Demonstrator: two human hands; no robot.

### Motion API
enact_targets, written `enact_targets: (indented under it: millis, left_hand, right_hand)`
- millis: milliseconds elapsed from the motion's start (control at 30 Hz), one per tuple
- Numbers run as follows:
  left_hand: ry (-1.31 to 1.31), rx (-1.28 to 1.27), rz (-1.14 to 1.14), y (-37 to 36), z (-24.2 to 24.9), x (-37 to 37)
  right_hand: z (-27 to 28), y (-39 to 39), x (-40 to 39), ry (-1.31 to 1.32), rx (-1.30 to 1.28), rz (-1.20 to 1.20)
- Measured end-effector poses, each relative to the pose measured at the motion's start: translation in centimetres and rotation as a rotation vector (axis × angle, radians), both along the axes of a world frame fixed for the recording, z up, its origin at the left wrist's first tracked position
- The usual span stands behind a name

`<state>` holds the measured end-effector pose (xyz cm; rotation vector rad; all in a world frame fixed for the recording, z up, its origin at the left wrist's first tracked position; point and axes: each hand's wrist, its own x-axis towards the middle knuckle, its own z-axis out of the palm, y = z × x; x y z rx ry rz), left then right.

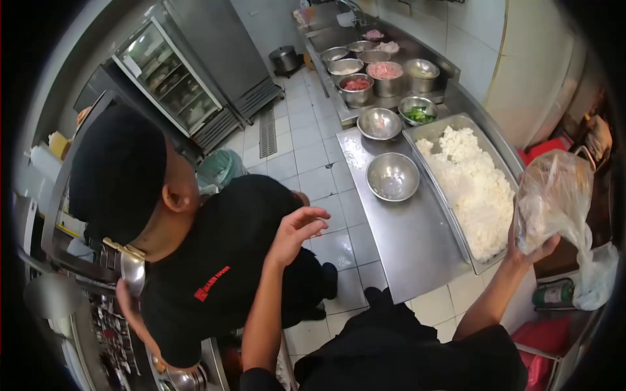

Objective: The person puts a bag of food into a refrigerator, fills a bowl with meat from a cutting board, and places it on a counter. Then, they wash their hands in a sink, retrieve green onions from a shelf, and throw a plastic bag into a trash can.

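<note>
My right hand (pixel 531 251) is wrapped round a clear plastic bag (pixel 553 195) with pale brownish contents that I cannot make out. The bag hangs beside the right edge of a long metal tray (pixel 450 218) filled with white rice (pixel 479 195). My left hand (pixel 301 231) is raised in the air at the centre, fingers apart and holding nothing, close to the co-worker's black shirt. Left of the tray, a shiny metal bowl (pixel 392 177) stands on the steel table (pixel 404 244), with another bowl (pixel 379 122) behind it.
A co-worker (pixel 215 241) in black stands close on my left, a metal ladle (pixel 132 274) near their hand. Metal pots of pink and red meat (pixel 357 86) and a bowl of chopped greens (pixel 418 113) stand farther back. A lined bin (pixel 220 168) and glass-door fridge (pixel 173 78) are beyond.
</note>
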<state>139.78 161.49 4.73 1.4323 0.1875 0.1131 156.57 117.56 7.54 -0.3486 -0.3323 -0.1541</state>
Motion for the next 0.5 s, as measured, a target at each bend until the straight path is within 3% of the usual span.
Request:
enact_targets:
  millis: [67, 300, 500]
  left_hand:
    - [0.024, -0.002, -0.087, 0.9, 0.0, 2.0]
    - [0.118, 0.045, -0.182, 6.9, -0.9, 5.7]
    - [0.139, 0.132, -0.137, 13.5, 1.6, 4.5]
  right_hand:
    - [-0.5, 1.5, 1.4, 0.075, -0.021, -0.126]
    - [-0.8, 8.7, 4.6, -0.049, -0.038, 0.228]
    - [1.1, 16.2, 4.2, 0.059, -0.041, 0.088]
